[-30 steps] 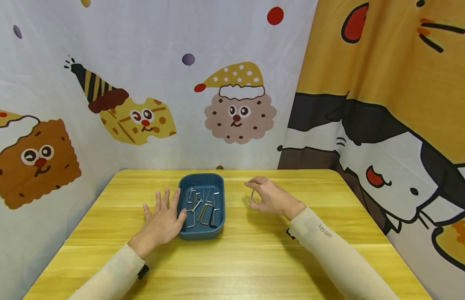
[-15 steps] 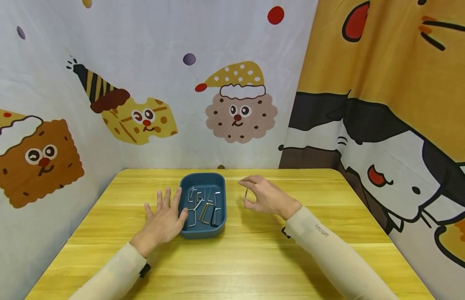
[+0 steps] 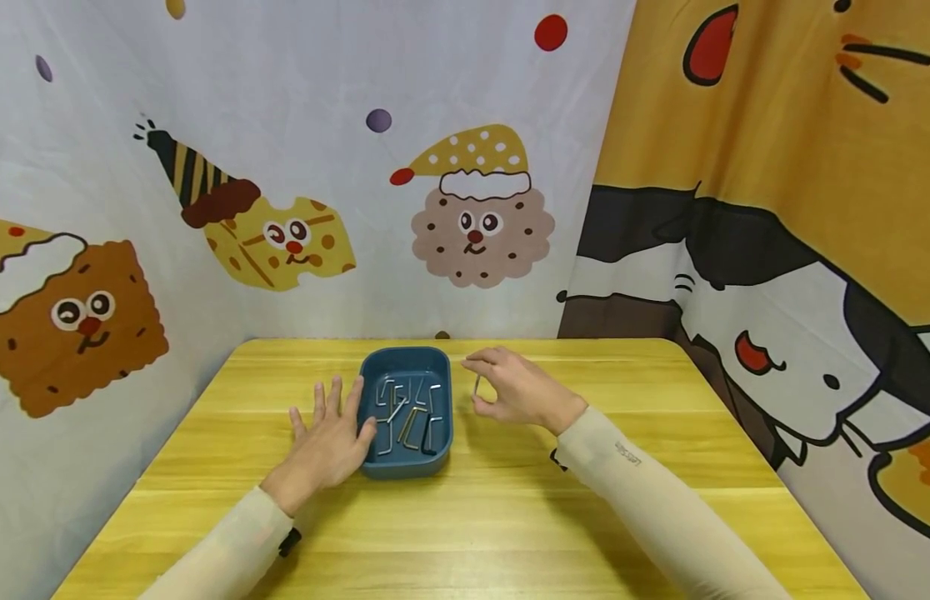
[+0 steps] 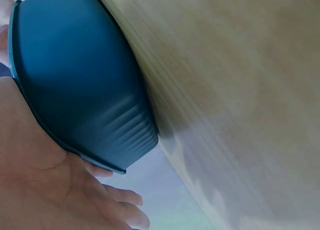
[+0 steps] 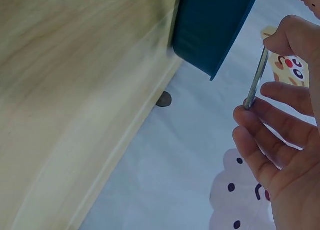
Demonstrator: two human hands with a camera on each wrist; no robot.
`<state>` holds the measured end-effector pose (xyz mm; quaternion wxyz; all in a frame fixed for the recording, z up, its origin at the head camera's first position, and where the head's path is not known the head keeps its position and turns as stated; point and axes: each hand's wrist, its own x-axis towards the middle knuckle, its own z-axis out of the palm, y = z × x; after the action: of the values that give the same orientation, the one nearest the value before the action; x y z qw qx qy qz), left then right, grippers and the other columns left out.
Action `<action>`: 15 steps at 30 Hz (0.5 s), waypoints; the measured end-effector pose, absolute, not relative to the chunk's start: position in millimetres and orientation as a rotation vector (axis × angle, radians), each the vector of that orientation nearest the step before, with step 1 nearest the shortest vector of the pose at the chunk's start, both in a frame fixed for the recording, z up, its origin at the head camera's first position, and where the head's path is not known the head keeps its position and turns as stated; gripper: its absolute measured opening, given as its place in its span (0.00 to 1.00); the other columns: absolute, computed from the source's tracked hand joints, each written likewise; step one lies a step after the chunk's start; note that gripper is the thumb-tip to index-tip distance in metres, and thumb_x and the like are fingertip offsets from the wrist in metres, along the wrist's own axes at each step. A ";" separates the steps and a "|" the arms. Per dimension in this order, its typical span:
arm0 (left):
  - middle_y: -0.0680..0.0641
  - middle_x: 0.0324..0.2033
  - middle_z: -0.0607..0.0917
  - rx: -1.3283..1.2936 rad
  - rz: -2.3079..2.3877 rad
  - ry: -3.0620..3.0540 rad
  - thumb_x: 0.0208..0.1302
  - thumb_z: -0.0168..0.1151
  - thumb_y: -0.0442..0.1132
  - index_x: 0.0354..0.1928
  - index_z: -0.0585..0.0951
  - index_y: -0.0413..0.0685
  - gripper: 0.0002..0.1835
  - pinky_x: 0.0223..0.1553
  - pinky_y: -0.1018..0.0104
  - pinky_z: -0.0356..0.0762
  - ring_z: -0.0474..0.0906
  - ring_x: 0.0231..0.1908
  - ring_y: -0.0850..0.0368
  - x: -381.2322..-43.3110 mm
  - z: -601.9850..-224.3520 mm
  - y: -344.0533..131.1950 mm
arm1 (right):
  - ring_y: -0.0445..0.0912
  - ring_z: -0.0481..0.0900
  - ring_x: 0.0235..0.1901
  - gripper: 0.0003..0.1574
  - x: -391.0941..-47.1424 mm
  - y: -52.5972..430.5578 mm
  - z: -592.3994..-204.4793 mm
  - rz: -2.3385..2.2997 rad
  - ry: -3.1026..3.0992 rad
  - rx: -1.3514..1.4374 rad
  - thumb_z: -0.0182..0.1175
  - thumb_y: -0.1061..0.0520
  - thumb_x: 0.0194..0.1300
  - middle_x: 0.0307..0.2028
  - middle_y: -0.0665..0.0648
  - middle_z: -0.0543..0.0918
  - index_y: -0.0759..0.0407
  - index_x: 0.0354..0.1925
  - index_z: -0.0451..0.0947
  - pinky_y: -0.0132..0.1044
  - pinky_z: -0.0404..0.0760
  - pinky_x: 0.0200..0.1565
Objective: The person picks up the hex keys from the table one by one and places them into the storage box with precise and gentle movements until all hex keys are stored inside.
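Note:
A blue plastic tray [image 3: 405,471] stands on the table, with several L-shaped hex keys [image 3: 413,421] lying loose in it, mostly silver, with a brass-coloured one and a black one. My left hand [image 3: 326,446] rests against the tray's left rim, fingers spread and straight; the left wrist view shows the palm beside the tray wall [image 4: 80,65]. Just right of the tray, above the table, my right hand [image 3: 527,390] pinches a slim silver hex key [image 5: 257,79] by its ends, between thumb and fingertips. Its bend cannot be made out.
The yellow wood-grain table [image 3: 465,533] carries the tray near its far edge. Behind it hangs a white curtain [image 3: 307,83] with cartoon figures, and an orange printed curtain [image 3: 795,150] closes off the right side.
My right hand has moved left, bringing the pinched hex key closer to the tray's right side. The left hand and the tray stay in place.

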<state>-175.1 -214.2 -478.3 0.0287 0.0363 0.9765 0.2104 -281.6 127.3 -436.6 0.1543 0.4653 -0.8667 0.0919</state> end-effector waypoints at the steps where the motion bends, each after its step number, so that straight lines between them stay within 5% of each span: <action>1: 0.28 0.95 0.35 0.113 0.649 3.013 0.95 0.45 0.57 0.98 0.42 0.50 0.44 0.82 0.05 0.21 0.24 0.93 0.19 -175.4 -478.7 -214.0 | 0.58 0.91 0.68 0.37 -282.0 125.9 -436.1 0.250 -2.477 1.339 0.77 0.51 0.75 0.69 0.63 0.91 0.65 0.75 0.85 0.52 0.91 0.71; 15: 0.27 0.94 0.35 0.121 0.653 3.021 0.95 0.45 0.58 0.98 0.42 0.49 0.44 0.81 0.04 0.21 0.24 0.92 0.18 -176.3 -480.3 -215.3 | 0.57 0.90 0.69 0.35 -285.7 90.7 -423.1 0.042 -2.438 1.399 0.76 0.44 0.78 0.69 0.59 0.92 0.58 0.74 0.87 0.56 0.87 0.76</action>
<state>-176.3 -215.3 -480.3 0.0241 0.0392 0.9764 0.2110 -285.7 90.7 -423.1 0.1645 0.4909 -0.8554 0.0148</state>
